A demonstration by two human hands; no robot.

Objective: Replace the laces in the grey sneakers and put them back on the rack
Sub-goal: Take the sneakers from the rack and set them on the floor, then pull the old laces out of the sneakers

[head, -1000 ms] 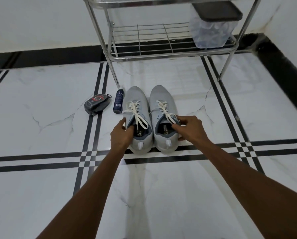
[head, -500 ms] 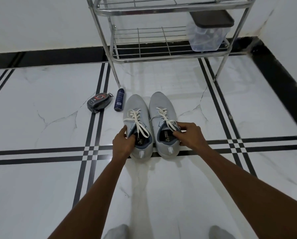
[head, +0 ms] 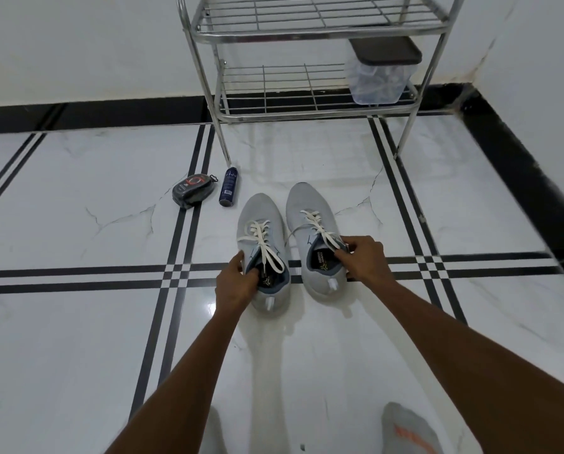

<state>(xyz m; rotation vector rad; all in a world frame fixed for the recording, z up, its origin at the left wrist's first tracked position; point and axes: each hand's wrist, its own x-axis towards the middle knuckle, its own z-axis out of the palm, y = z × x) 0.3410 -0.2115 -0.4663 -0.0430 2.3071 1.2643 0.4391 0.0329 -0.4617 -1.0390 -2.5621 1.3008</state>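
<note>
A dark oval shoe-polish case [head: 193, 191] and a navy spray can [head: 228, 186] lie on the white tiled floor [head: 77, 208], left of a pair of grey sneakers. The left hand [head: 236, 283] grips the collar of the left sneaker [head: 261, 250], fingers curled into its opening, thumb on the outer side, white laces [head: 263, 239] trailing past the fingertips. The right hand [head: 364, 258] pinches the collar of the right sneaker [head: 316, 237], fingers curled at the lace ends. Both shoes rest on the floor, toes toward the steel rack [head: 306, 103], where a clear lidded container [head: 380, 75] occupies the lower shelf.
</note>
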